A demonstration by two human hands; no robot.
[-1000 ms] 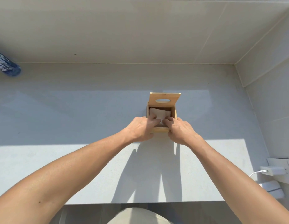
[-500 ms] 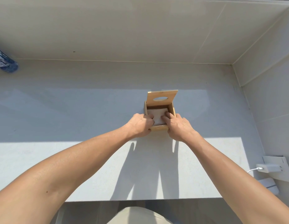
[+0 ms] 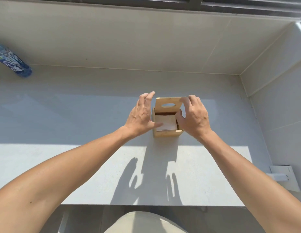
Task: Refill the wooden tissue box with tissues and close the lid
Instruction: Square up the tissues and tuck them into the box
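The wooden tissue box [image 3: 168,133] stands on the grey counter, slightly right of centre. Its lid [image 3: 160,102], with an oval hole, is raised upright at the far side. A stack of white tissues [image 3: 166,122] lies flat inside the box. My left hand [image 3: 141,115] hovers by the box's left side with fingers spread, its fingertips near the lid's upper left corner and holding nothing. My right hand [image 3: 194,116] is at the lid's right edge, fingertips on the upper right corner and thumb lower on the same edge.
A blue-labelled plastic bottle [image 3: 13,62] lies at the far left against the back wall. A white plug and socket plate [image 3: 280,175] sit at the right near the side wall. The counter's front edge [image 3: 146,205] runs just above my lap.
Both hands have come out of the box, where they pressed the tissues down, and risen to either side of the upright lid. The tissues now lie flat inside.
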